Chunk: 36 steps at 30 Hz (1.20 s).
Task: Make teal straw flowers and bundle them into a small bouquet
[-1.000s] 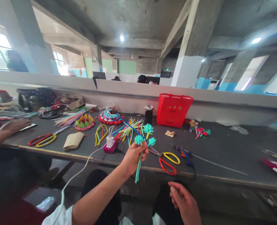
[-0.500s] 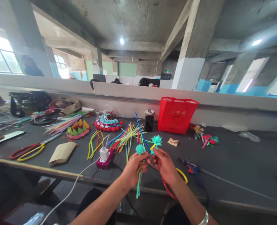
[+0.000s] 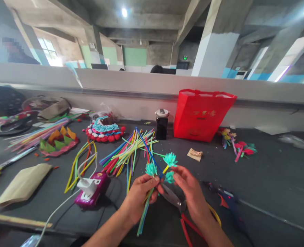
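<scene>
My left hand [image 3: 144, 192] pinches a bunch of pipe cleaner flowers by their green and blue stems [image 3: 145, 214], which hang below the fist. One teal flower [image 3: 151, 169] sits just above my left thumb. A second teal flower [image 3: 170, 159] stands higher on a yellow stem, and a dark blue pipe cleaner [image 3: 149, 149] slants up from the bunch. My right hand [image 3: 189, 188] has its thumb and fingers closed at the lower right teal flower [image 3: 169, 177]. Beneath both hands lie scissors [image 3: 171, 197] with red and yellow handles, partly covered by my right hand.
Loose coloured pipe cleaners [image 3: 131, 151] lie behind the hands. A purple power strip [image 3: 96, 188] with a white plug, a folded paper [image 3: 24, 181] and a beaded ornament [image 3: 104, 128] are left. A red bag [image 3: 203, 116], a glue gun [image 3: 226, 199] and finished flowers [image 3: 241, 149] are right.
My right hand has risen from below the table edge to the flowers in my left hand. The view has tipped down and moved closer to the table.
</scene>
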{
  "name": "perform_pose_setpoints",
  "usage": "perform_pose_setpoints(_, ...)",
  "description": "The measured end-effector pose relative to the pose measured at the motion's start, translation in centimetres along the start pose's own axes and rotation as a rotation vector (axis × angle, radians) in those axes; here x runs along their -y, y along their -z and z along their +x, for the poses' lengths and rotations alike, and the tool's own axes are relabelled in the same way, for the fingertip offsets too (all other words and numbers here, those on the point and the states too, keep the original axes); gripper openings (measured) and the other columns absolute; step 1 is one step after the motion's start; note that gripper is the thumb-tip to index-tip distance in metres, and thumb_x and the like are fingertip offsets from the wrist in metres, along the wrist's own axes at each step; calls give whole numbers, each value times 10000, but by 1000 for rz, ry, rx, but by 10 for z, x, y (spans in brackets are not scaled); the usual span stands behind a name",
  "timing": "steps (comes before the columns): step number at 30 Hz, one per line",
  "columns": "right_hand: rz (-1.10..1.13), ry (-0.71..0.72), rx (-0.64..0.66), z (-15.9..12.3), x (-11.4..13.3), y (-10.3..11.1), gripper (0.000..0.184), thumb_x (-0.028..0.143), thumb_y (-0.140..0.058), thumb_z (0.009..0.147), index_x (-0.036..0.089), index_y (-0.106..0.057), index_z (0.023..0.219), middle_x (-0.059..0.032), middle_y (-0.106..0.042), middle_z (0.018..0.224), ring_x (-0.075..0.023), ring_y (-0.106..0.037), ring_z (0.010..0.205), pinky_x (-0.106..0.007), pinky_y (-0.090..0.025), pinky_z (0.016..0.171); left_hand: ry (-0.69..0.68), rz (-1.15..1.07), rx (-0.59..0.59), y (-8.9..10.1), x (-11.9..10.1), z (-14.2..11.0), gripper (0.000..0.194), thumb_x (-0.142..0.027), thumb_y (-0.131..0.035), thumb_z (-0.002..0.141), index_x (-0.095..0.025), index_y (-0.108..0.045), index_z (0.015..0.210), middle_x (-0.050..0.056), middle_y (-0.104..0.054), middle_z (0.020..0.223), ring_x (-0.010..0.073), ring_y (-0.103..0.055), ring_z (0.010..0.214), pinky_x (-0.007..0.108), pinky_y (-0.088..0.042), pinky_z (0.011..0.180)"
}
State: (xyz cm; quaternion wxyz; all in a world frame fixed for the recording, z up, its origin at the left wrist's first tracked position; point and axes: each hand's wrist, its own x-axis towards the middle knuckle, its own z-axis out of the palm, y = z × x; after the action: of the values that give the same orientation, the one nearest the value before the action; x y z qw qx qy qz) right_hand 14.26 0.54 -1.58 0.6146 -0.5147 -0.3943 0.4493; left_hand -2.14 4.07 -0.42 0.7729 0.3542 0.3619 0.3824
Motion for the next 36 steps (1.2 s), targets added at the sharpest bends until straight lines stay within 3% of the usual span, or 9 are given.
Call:
perform_pose_setpoints(2,-255,180,-83,1,1,3,355,441,-731,758,223,-691,1035,-67,-684,1069,-259,-592,1046,-364,-434,922,24,36,-13,1,5,-1,297,-354,-805,673,-119,-624,652,48,-664,580,52,-430,395,184,-261,397)
perform_pose_setpoints(4,-406,274,-105,1,2,3,296,431,-735,741,227,-724,955,-72,-696,1055,-281,-598,1058,-394,-421,962,38,68,5,-1,9,-3,295,-360,-806,678,-116,-641,675,57,-676,589,52,-435,396,183,-267,399)
perform_pose_setpoints(8,-301,151,19,-2,1,-1,240,442,-683,798,212,-751,806,-49,-744,838,-264,-681,864,-359,-494,835,54,41,40,-5,13,-7,279,-358,-795,698,-112,-664,716,72,-693,637,67,-474,432,184,-325,414)
perform_pose_setpoints(10,-246,119,13,-2,-2,-1,249,445,-682,805,207,-751,778,-43,-751,793,-258,-691,818,-345,-500,797,74,-1,52,-6,13,-8,268,-351,-779,712,-110,-667,743,86,-703,688,82,-512,464,189,-367,427)
perform_pose_setpoints(14,-287,155,-19,-3,-7,1,237,425,-671,822,206,-748,774,-42,-755,808,-246,-685,820,-333,-487,807,121,-45,69,-5,12,-7,255,-312,-757,731,-126,-647,866,96,-713,754,136,-613,556,203,-445,459)
perform_pose_setpoints(21,-443,214,-35,-9,-4,1,253,432,-623,852,218,-749,804,-39,-763,847,-258,-690,878,-344,-483,846,108,-41,36,-3,13,-5,244,-285,-754,733,-165,-574,845,59,-708,722,138,-634,519,202,-479,449)
perform_pose_setpoints(29,-557,370,-116,-12,-11,-1,192,399,-644,846,240,-748,821,-53,-766,867,-269,-694,874,-364,-506,837,147,-216,78,1,14,-6,179,-188,-748,741,-154,-578,786,61,-700,742,180,-710,663,299,-577,715)
perform_pose_setpoints(36,-584,430,-160,-14,-16,-3,180,394,-636,874,240,-724,847,-48,-750,890,-249,-686,883,-352,-497,851,114,-228,61,0,19,-4,224,-229,-758,748,-171,-550,804,37,-700,772,189,-722,651,322,-577,730)
